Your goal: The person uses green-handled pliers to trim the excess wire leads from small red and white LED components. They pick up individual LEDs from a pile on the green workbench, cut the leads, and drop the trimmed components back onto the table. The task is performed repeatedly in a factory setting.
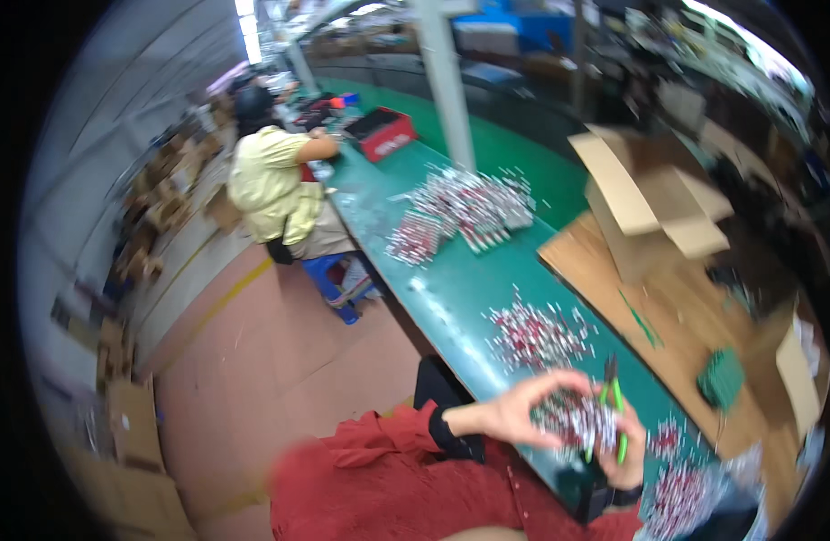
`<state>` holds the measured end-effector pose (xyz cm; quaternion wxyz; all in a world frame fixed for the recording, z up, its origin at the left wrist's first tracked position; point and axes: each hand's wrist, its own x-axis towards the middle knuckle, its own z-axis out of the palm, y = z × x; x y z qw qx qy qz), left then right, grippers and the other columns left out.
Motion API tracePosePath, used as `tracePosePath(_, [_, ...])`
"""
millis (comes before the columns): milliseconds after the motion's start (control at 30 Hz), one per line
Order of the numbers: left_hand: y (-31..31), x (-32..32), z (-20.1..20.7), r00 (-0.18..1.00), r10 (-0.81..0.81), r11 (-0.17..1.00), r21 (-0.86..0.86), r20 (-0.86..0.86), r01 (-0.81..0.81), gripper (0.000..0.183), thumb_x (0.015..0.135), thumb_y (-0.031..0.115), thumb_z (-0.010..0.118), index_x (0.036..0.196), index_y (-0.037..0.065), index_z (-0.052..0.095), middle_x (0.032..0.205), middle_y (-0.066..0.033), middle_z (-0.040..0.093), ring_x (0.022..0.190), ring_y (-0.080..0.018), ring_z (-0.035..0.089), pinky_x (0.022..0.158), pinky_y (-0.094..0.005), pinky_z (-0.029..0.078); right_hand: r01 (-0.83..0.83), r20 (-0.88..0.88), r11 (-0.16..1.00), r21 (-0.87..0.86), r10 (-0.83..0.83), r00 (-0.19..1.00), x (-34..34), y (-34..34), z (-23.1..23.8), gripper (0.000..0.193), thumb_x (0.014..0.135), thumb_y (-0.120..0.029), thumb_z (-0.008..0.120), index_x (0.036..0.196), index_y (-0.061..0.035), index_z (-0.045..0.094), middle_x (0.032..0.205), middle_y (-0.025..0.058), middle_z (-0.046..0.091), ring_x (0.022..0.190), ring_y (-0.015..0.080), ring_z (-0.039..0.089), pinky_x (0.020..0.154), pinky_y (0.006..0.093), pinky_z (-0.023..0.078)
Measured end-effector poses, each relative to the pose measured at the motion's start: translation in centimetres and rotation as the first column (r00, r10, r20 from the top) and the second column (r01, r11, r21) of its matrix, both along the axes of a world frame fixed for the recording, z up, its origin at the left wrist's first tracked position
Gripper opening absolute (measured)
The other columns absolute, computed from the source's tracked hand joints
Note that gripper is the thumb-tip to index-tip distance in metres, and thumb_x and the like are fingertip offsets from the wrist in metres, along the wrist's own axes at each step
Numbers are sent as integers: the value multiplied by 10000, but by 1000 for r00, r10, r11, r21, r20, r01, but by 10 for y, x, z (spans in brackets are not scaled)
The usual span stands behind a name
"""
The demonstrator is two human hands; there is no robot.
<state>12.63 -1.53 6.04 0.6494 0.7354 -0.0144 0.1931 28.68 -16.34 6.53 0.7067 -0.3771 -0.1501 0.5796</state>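
Note:
My left hand (514, 413) curves its thumb and fingers around a bundle of small red-and-white parts (573, 420); their exact kind is too blurred to tell. On the bundle's other side, my right hand (628, 451) is closed around green-handled pliers (617, 397), their dark jaws pointing away from me. Its fingers also touch the bundle. Just beyond my hands lies a loose pile of similar parts (534, 335) on the green tabletop (447, 302). More parts (681, 496) lie in clear plastic at the right, beside a small cluster (666, 438).
Farther along the bench are a larger heap of parts (474, 203) and a red box (381, 133). A person (275, 180) sits there on a blue stool (336, 281). An open carton (645, 194) and a green bundle (722, 379) rest on a wooden board (677, 307) at right.

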Motion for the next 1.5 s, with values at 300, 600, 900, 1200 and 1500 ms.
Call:
tracePosePath(300, [-16, 27, -22, 962, 269, 945, -201, 36, -257, 943, 672, 134, 822, 1420, 14, 261, 1360, -130, 343, 1277, -232, 364, 1057, -362, 343, 141, -207, 982, 126, -112, 972, -18, 16, -1, 622, 770, -21, 607, 1341, -26, 360, 1176, 93, 544, 1033, 188, 578, 879, 344, 482])
tracePosePath(600, [-12, 39, 0, 949, 287, 906, 284, 131, -313, 864, 641, 330, 832, 1368, 85, 436, 1454, -178, 316, 1351, -333, 285, 1101, -459, 229, 200, 273, 966, 165, -240, 932, -21, 21, -17, 668, 705, 11, 627, 1320, 2, 365, 1193, 85, 518, 1059, 158, 541, 919, 297, 441])
tracePosePath(900, [-17, 52, -13, 886, 454, 881, -195, 97, -430, 91, 839, -8, 589, 917, 38, 589, 1230, -137, 565, 1181, -246, 493, 1013, -386, 351, 219, 30, 969, 113, -224, 974, -15, 17, -13, 636, 719, 4, 642, 1306, -19, 401, 1085, 58, 540, 952, 129, 534, 795, 253, 448])
tracePosePath(1200, [5, 60, -10, 792, 588, 788, 105, 165, -607, 45, 878, 57, 576, 902, 70, 540, 1211, -106, 588, 1108, -217, 458, 993, -366, 317, 183, 691, 980, -78, -80, 718, -7, -21, -32, 680, 638, -136, 732, 1253, 38, 498, 941, 62, 589, 697, 130, 488, 646, 274, 443])
tracePosePath(1500, [-3, 65, -1, 792, 523, 654, 447, 316, -610, 110, 808, 31, 626, 873, 93, 563, 1116, -64, 645, 1057, -248, 475, 973, -382, 302, 210, 835, 977, -44, -79, 544, -6, -27, -18, 687, 627, -133, 711, 1259, 33, 501, 910, 80, 586, 641, 173, 494, 622, 304, 458])
